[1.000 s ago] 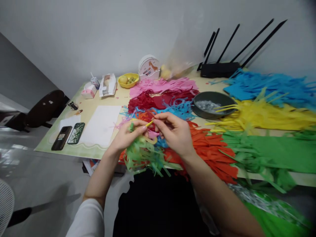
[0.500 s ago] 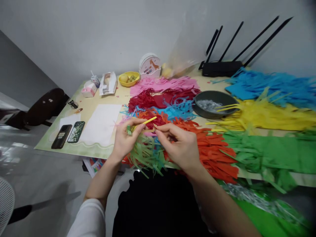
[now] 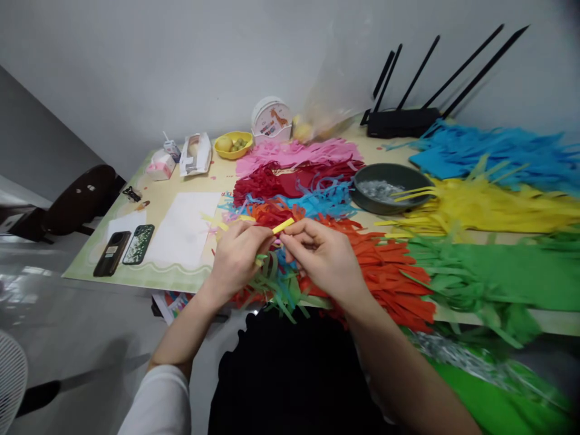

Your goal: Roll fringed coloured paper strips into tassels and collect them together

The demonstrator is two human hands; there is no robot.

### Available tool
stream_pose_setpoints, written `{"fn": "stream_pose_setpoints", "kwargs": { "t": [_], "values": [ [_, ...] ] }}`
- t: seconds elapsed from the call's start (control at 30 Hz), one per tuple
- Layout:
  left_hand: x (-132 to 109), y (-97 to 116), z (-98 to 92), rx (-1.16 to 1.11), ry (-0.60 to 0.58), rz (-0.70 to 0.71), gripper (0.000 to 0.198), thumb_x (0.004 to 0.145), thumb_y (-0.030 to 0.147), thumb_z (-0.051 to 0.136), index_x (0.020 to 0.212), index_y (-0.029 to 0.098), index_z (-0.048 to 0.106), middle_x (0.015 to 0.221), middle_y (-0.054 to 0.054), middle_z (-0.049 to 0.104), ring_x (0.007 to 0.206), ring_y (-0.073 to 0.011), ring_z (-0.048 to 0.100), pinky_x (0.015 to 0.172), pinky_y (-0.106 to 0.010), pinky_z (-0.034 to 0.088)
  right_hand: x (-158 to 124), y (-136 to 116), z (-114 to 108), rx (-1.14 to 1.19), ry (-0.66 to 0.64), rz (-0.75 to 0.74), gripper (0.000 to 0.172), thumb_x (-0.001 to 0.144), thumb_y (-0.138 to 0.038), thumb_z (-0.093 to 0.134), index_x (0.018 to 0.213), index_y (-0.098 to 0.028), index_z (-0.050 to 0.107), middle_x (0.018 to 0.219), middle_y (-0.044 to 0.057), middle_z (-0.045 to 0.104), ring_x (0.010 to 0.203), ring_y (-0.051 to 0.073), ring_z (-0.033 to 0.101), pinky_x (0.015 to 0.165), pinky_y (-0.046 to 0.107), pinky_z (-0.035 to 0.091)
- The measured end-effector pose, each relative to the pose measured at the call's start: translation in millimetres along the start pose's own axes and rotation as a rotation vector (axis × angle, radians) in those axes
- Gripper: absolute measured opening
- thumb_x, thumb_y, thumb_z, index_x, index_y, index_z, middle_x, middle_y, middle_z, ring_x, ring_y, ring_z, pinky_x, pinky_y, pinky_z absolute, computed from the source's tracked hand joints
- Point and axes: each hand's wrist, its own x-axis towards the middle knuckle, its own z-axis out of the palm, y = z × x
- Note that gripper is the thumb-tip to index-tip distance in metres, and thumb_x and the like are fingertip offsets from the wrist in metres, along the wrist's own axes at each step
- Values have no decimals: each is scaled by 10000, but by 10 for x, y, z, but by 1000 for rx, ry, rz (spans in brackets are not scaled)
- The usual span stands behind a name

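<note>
The left hand point(image 3: 238, 257) pinches a yellow strip point(image 3: 283, 226); the right hand point(image 3: 330, 258), grip pressed together, apparently touches it.

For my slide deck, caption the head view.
Left hand holding a yellow strip, right hand close beside it, above colorful fringes on a table.

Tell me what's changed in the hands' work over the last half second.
The left hand has rolled so its back faces the camera more, and the gap between it and the right hand has narrowed. The yellow strip in the left hand now reaches the right fingertips; whether they grip it is unclear. The dark bowl and router stayed put.
</note>
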Motion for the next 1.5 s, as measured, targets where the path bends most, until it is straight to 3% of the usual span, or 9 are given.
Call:
{"fn": "stream_pose_setpoints", "kwargs": {
  "t": [0.13,0.3,0.6,0.77,0.87,1.1,1.2,1.4,1.5],
  "values": [
    [-20,-26,19,-49,-38,8,65,961,213,573,1005,180,607,825,-38,676,766,-166,596,704,-283,488,110,82,-43,284,-72,118,538,733,-468,781,1120,-207,513,622,-40,694,480,138,628,475,241,528],
    [-45,-45,67,-70,-67,19,59,956,230,588,985,181,572,808,-35,650,751,-172,590,682,-276,474,259,154,-123,301,-287,253,418,650,-488,837,829,-155,660,637,28,703,493,128,623,451,230,503],
    [-58,-202,155,-362,-304,-433,172,951,334,588,1039,188,565,991,-79,713,917,-216,697,799,-328,541,360,-66,-333,520,510,-358,223,751,-307,777,807,-216,582,618,-70,627,384,35,341,331,146,221],
    [1,-224,209,-434,-318,-423,306,953,182,461,1227,181,598,1261,-117,685,1203,-238,633,1032,-394,498,210,-35,-90,-9,23,-262,55,873,-229,652,912,-193,667,694,-10,702,518,107,613,492,215,466],
    [13,-187,255,-408,-278,-381,476,878,82,439,1330,164,564,1344,-129,644,1271,-235,590,1110,-428,450,197,28,74,-196,-101,-302,106,903,-225,602,943,-190,694,751,11,729,633,146,676,606,250,498],
    [44,-324,-118,-609,-365,-377,312,883,298,673,1167,175,711,1269,-148,701,1206,-272,644,1065,-457,487,291,28,-113,-395,107,-485,150,932,-237,570,936,-216,719,846,44,746,719,177,670,705,295,515],
    [67,-355,-280,-583,-146,-506,217,909,339,657,1034,203,770,1231,-124,727,1203,-257,650,1071,-443,480,324,31,-194,-423,104,-602,159,920,-220,576,917,-237,734,846,54,744,775,194,676,751,321,523],
    [103,-167,-128,-855,-183,-601,188,863,345,714,940,187,780,932,-74,787,851,-194,726,805,-317,575,314,17,-146,-236,-14,-585,138,910,-205,597,893,-231,731,798,23,723,705,165,651,680,291,501],
    [80,-124,-38,-867,-75,-616,142,860,316,721,865,180,759,862,-61,775,799,-177,715,757,-303,571,290,-1,-141,-228,-15,-549,124,904,-201,603,872,-220,721,813,20,729,696,156,648,677,284,494]
  ]
}}
